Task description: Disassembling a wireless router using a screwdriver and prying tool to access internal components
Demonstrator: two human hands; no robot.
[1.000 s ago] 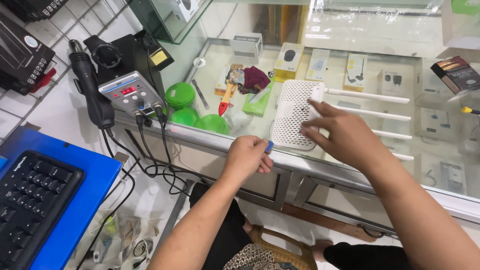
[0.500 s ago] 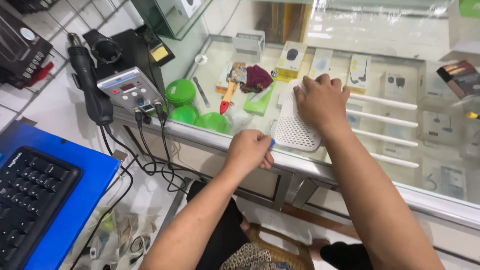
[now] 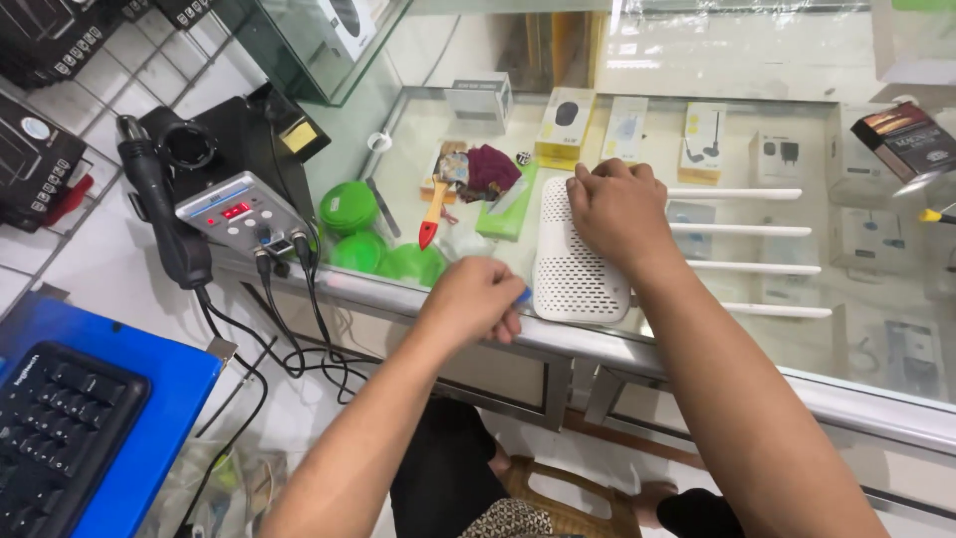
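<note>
A white perforated router (image 3: 568, 261) with several long white antennas (image 3: 742, 229) lies on the glass counter (image 3: 876, 344). My right hand (image 3: 617, 204) rests palm down on its far end, fingers curled over the top edge. My left hand (image 3: 478, 299) sits at the counter's near metal edge, closed around a small blue tool (image 3: 522, 295) whose tip pokes out toward the router's near corner.
A grey soldering station (image 3: 239, 214) with its black hot-air handle (image 3: 164, 214) and cables stands at the left. Green round lids (image 3: 349, 209), a red-handled brush (image 3: 433, 214) and a maroon cloth (image 3: 490, 167) lie on the glass. A black keyboard (image 3: 55, 428) lies on a blue mat.
My right hand has moved from hovering over the router's near side to its far end and now presses on it. My left hand has stayed at the counter edge.
</note>
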